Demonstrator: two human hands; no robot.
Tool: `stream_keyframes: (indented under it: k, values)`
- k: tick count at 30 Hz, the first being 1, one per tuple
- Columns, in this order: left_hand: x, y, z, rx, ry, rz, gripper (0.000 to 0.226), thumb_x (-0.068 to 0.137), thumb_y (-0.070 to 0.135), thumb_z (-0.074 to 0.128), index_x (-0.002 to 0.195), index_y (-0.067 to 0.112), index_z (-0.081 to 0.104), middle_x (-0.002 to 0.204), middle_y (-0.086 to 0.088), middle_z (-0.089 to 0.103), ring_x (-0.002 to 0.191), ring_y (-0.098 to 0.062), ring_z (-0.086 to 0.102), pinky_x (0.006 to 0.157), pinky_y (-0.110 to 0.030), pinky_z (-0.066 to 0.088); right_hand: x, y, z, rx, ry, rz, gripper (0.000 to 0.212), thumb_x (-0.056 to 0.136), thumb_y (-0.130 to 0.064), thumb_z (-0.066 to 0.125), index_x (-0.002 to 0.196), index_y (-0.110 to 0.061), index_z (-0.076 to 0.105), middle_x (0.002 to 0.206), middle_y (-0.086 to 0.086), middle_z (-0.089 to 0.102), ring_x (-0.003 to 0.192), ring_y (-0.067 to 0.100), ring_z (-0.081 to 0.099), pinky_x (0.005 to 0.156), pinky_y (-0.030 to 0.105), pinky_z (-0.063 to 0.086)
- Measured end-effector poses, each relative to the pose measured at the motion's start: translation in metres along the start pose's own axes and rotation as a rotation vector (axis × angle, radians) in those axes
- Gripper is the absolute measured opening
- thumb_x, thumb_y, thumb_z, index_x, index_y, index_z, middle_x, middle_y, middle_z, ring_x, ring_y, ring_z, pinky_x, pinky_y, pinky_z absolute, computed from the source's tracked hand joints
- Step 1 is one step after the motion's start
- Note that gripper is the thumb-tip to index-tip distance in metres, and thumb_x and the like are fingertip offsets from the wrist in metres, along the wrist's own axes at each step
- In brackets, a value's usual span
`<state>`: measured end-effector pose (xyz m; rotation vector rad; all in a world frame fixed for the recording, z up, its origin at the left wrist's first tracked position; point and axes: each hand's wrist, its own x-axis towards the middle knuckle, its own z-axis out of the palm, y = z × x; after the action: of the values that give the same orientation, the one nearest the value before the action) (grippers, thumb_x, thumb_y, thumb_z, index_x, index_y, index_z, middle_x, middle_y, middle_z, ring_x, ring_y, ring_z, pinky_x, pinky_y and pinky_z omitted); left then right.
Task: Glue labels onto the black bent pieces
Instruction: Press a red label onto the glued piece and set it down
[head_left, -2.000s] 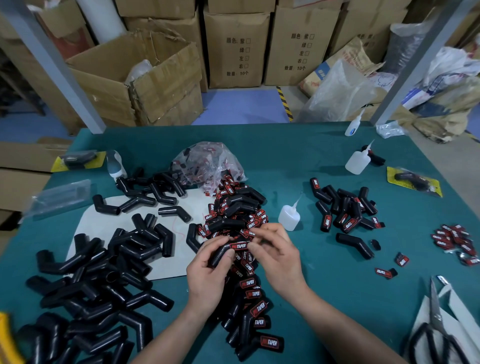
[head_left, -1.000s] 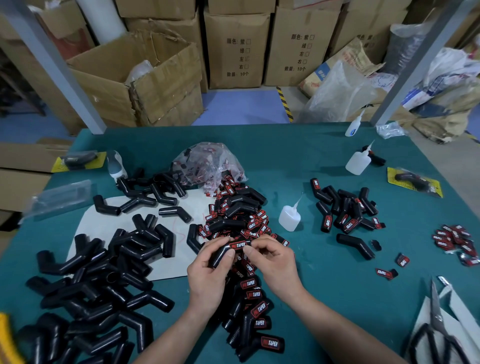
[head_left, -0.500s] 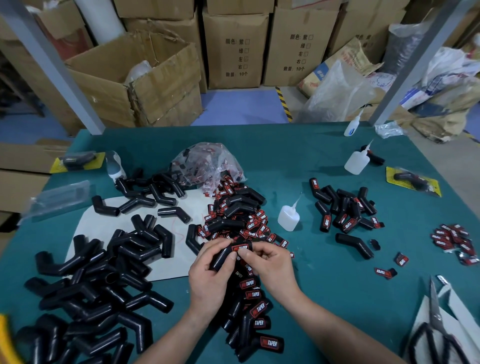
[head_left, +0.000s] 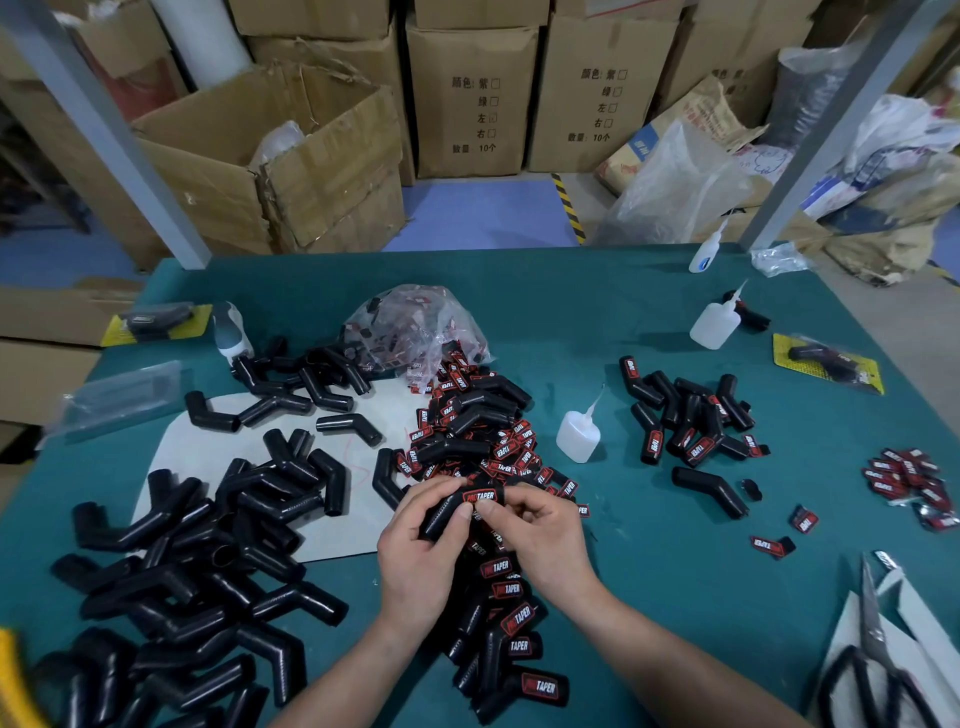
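Bare tabletop (head_left: 660, 582) is lying open beside my right hand (head_left: 540, 540), between the glue bottle (head_left: 577, 435) and scissors (head_left: 872, 670); heaped black bent pieces (head_left: 182, 561) are crowding my left.

Just left of the middle glue bottle (head_left: 576, 434) and nearer: cannot see the lower end of the held bent piece (head_left: 448, 512), buried in the left hand (head_left: 415, 561), nor its far end behind fingers of the right hand (head_left: 540, 540). Far right, nearer: scissors (head_left: 875, 642), cropped by the bottom edge. Far left, nearer: blurred yellow thing (head_left: 13, 680), cropped at the corner; cannot tell what. Beyond, leftward: clear bag (head_left: 410, 327), contents too blurred to read.
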<state>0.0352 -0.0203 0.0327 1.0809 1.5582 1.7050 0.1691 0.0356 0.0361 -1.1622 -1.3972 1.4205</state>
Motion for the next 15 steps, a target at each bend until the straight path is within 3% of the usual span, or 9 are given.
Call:
stream_keyframes:
  k: [2,7,15]
  values:
    - [0.001,0.001,0.0,0.001,-0.002,0.017,0.027,0.084,0.035,0.072,0.107,0.049,0.076,0.115,0.013,0.073,0.113,-0.009,0.068,0.1,-0.02,0.051,0.0,-0.002,0.0,0.007,-0.016,0.013,0.03,0.08,-0.034,0.08,0.064,-0.015,0.063,0.057,-0.008,0.044,0.054,0.008,0.039,0.052,0.024,0.035]
    - [0.002,-0.001,-0.001,-0.007,-0.005,-0.007,0.027,0.083,0.035,0.071,0.106,0.047,0.076,0.115,0.012,0.074,0.113,-0.009,0.068,0.098,-0.015,0.049,0.0,-0.007,-0.002,0.086,-0.048,0.056,0.031,0.08,-0.035,0.078,0.07,-0.007,0.069,0.057,0.006,0.047,0.055,0.021,0.039,0.055,0.042,0.032]
    - [0.005,-0.01,-0.003,-0.043,-0.031,-0.086,0.025,0.082,0.038,0.073,0.105,0.041,0.078,0.114,0.004,0.076,0.111,-0.017,0.071,0.099,-0.03,0.055,-0.002,-0.013,-0.005,0.102,-0.096,0.055,0.04,0.088,-0.015,0.073,0.057,0.001,0.053,0.051,0.009,0.042,0.052,0.019,0.034,0.053,0.03,0.029]
